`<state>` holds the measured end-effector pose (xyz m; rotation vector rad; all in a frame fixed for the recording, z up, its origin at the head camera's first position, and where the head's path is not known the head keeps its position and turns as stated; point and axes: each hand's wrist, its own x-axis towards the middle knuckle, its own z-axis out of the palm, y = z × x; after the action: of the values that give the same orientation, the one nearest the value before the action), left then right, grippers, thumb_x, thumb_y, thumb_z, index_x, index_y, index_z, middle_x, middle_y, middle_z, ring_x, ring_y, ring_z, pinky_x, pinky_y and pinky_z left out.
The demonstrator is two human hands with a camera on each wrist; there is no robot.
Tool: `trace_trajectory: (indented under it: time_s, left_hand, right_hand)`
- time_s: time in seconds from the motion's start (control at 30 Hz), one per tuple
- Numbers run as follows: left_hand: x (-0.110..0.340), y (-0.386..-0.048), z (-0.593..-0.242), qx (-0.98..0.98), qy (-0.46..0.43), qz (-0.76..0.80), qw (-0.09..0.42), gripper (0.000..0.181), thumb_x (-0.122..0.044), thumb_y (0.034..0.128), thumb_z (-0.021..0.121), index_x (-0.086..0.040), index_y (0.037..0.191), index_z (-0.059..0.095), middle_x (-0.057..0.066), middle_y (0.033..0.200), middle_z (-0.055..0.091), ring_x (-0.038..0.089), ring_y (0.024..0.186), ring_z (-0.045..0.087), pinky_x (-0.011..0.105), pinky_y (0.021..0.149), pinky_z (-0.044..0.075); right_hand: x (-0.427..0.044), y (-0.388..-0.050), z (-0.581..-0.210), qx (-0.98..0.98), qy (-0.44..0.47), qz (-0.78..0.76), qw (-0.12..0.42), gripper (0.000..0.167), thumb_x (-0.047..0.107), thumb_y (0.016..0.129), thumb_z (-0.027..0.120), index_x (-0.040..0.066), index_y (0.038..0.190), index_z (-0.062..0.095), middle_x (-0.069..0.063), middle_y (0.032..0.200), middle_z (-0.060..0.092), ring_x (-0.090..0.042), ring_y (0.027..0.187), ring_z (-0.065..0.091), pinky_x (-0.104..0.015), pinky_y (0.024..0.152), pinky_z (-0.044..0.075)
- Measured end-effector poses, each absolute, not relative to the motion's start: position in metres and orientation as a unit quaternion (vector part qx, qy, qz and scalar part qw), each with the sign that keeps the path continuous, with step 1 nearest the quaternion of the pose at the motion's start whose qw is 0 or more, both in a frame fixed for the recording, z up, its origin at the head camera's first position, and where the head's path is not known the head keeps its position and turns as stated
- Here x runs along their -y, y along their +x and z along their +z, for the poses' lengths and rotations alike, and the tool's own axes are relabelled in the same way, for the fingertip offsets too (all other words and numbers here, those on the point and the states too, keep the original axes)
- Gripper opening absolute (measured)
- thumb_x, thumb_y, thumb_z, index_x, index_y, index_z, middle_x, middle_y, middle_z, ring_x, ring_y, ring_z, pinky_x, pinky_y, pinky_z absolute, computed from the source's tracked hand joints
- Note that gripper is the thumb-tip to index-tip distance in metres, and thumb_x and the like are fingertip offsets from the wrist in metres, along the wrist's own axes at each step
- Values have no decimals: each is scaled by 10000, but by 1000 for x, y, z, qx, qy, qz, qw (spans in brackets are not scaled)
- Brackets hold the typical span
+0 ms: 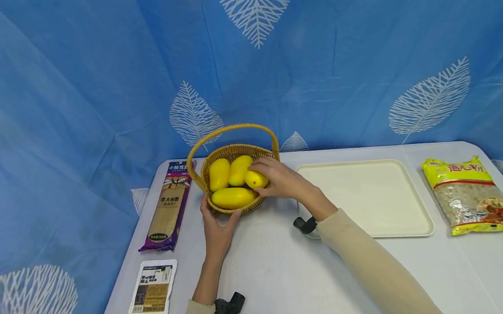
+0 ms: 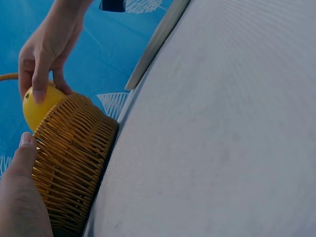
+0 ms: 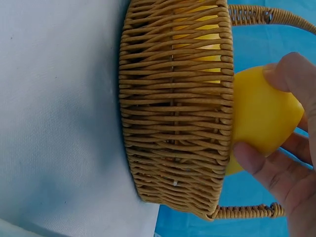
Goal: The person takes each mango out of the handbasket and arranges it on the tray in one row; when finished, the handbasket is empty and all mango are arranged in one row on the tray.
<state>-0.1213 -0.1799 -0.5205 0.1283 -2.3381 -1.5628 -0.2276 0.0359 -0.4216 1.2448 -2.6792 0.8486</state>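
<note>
A round wicker basket [image 1: 248,207] with a tall arched handle stands at the back of the table and holds several yellow mangoes [image 1: 232,198]. My right hand [image 1: 278,178] grips one mango [image 1: 256,179] at the basket's right side; the right wrist view shows that mango [image 3: 261,111] rising above the rim, fingers and thumb around it. With my left hand [image 1: 217,231] I hold the basket's front left side. In the left wrist view its thumb [image 2: 22,160] lies against the woven wall near the rim, while its other fingers are hidden.
A cream tray [image 1: 365,199] lies right of the basket, partly under my right forearm. Farther right is a yellow bag of noodles [image 1: 474,196]. On the left lie a purple pasta packet [image 1: 169,208] and a small white-edged pouch [image 1: 152,290]. A blue leaf-print cloth [image 1: 315,63] hangs behind.
</note>
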Motion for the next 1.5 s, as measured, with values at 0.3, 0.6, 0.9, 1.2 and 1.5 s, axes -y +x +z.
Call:
trace_trajectory:
  time_s: [0.3, 0.6, 0.9, 1.2, 1.5]
  left_hand:
    - [179, -121, -520, 816, 38, -552, 167, 976, -277, 864, 760, -274, 1558, 75, 75, 1608, 194, 283, 1361, 362, 496, 1097, 347]
    - [176, -120, -516, 816, 47, -555, 154, 971, -276, 873, 751, -258, 1561, 66, 88, 1610, 189, 291, 1357, 368, 471, 1101, 352]
    - [169, -109, -483, 811, 59, -567, 132, 947, -238, 891, 731, -115, 1559, 72, 149, 1615, 155, 352, 1402, 307, 521, 1137, 306]
    - [170, -106, -481, 810, 47, -567, 141, 937, -220, 893, 728, -77, 1553, 78, 185, 1592, 196, 352, 1405, 306, 541, 1111, 325]
    - [168, -107, -480, 814, 43, -562, 142, 938, -217, 893, 729, -78, 1553, 77, 184, 1594, 196, 341, 1405, 312, 530, 1118, 326]
  right_hand:
    - [-47, -217, -415, 854, 386, 345, 56, 549, 190, 818, 758, 54, 1317, 575, -101, 1340, 563, -270, 1260, 512, -438, 1062, 447]
    - [-74, -195, -407, 833, 387, 371, 138, 577, 114, 805, 773, 31, 1333, 558, -122, 1392, 526, -290, 1292, 480, -438, 1039, 466]
    - [-118, -175, -423, 843, 367, 348, 182, 616, 54, 745, 811, 19, 1310, 568, -134, 1383, 534, -291, 1272, 495, -433, 1017, 481]
    - [-148, -167, -454, 867, 338, 325, 169, 615, 40, 719, 828, 10, 1282, 583, -148, 1355, 549, -317, 1248, 511, -462, 1005, 472]
    - [-164, -166, -469, 876, 343, 299, 160, 604, 32, 703, 834, 12, 1258, 598, -157, 1349, 549, -326, 1259, 507, -460, 1012, 458]
